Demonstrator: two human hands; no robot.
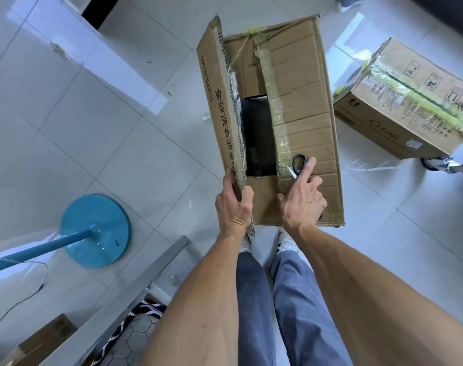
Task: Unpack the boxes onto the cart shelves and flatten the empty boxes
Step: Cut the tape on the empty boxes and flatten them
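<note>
A large worn cardboard box (304, 101) stands on the tiled floor in front of my feet. Its left top flap (220, 109) is raised upright, and my left hand (234, 207) grips that flap's near corner. The right flap lies flat. My right hand (303, 199) rests on it and holds a pair of scissors (298, 165) with dark blue handles, forefinger stretched along them. Between the flaps a dark opening (256, 136) shows something black inside; what it is cannot be told.
A second, taped cardboard box (399, 107) marked CLEAR sits at the right, with a wheel (433, 163) below its near corner. A blue fan base (95, 231) with pole and cord stands at the left. A grey metal frame edge (135, 281) runs near my left leg.
</note>
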